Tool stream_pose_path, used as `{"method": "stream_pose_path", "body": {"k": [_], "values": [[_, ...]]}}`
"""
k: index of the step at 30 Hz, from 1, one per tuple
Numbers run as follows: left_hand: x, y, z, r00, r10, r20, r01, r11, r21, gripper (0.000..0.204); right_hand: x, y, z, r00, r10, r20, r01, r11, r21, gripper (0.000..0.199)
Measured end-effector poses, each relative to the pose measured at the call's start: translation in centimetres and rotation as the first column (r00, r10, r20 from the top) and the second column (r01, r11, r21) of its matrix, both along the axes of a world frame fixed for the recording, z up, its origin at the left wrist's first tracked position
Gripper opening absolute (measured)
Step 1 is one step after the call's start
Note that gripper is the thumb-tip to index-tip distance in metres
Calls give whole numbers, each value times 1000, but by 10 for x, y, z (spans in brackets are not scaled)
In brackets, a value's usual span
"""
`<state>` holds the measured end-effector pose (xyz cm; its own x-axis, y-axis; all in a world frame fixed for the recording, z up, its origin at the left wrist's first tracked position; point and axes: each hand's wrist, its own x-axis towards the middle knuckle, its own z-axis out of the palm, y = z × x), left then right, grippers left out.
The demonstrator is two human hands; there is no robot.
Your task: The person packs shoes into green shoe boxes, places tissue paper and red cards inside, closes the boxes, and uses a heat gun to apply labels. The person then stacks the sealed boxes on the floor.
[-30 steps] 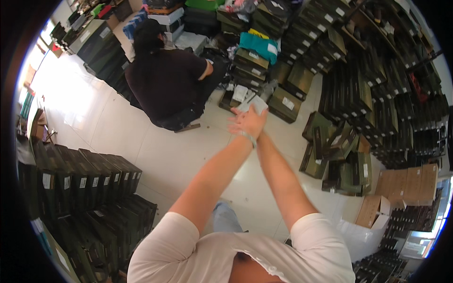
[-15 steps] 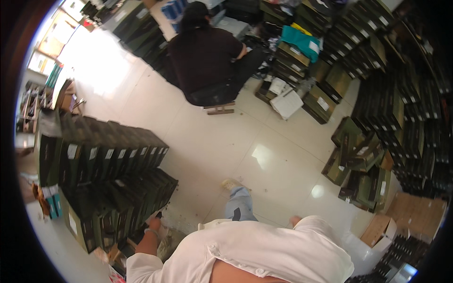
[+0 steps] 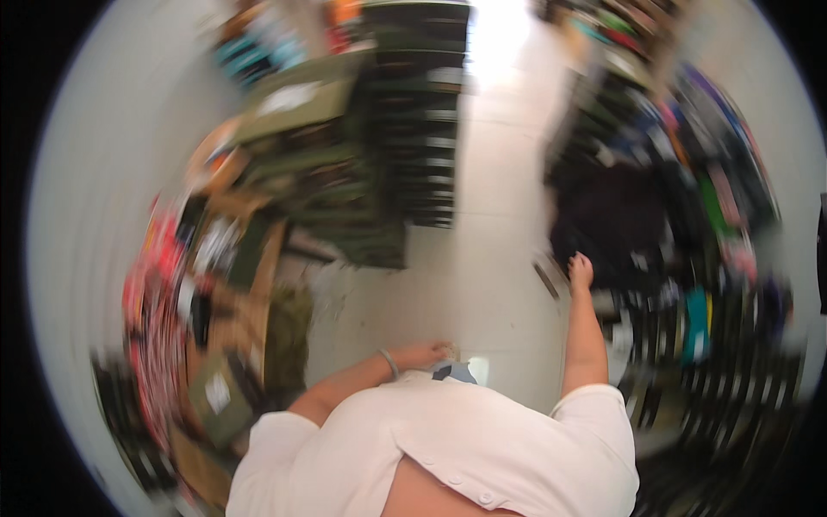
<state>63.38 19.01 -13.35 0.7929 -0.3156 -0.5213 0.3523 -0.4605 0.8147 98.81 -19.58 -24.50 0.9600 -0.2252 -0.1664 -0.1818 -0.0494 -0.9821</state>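
Note:
My left hand (image 3: 426, 353) hangs in front of my body, beside my blue-grey trouser leg (image 3: 454, 371), with a bracelet at the wrist. Its fingers are blurred, and no object shows in them. Out to the right reaches my right arm, the right hand (image 3: 581, 272) loosely bent with fingers partly apart and nothing visible in it. Beyond that hand sits a person in a dark top (image 3: 616, 220) on a low stool (image 3: 546, 281); whether my hand touches the person cannot be told.
Dark green camouflage boxes (image 3: 314, 172) stand stacked ahead on the left. A table (image 3: 245, 323) with assorted items lines the left wall. More boxes (image 3: 741, 358) and a teal bag (image 3: 697, 323) are at the right. Pale tiled floor (image 3: 500, 185) runs between.
My view has swung left, so the seated person now appears on the right and the box stack ahead. My left hand has come in front of my body; my right arm is stretched forward.

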Motion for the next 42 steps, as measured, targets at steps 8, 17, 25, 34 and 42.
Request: {"method": "stream_pose_path", "body": {"k": [8,17,25,34,42], "values": [[-285,227,27,55,821,568,-994,-10,110,39,-172,324,-102,321,790,-522,-944,309,-113,20],[-638,116,-20,-582,701,412,-663,-703,259,41,-631,651,122,-462,723,-513,-878,-456,147,98],[-619,203,-5,-807,500,314,-580,-772,-261,37,-681,699,133,-276,841,-465,-939,-133,316,100],[-647,361,-24,-805,415,425,-439,-897,45,62,-626,835,134,-599,695,-398,-791,-436,430,87],[-602,345,22,-759,603,244,-568,-797,205,69,-614,881,142,-663,636,-394,-747,-532,399,96]]}}
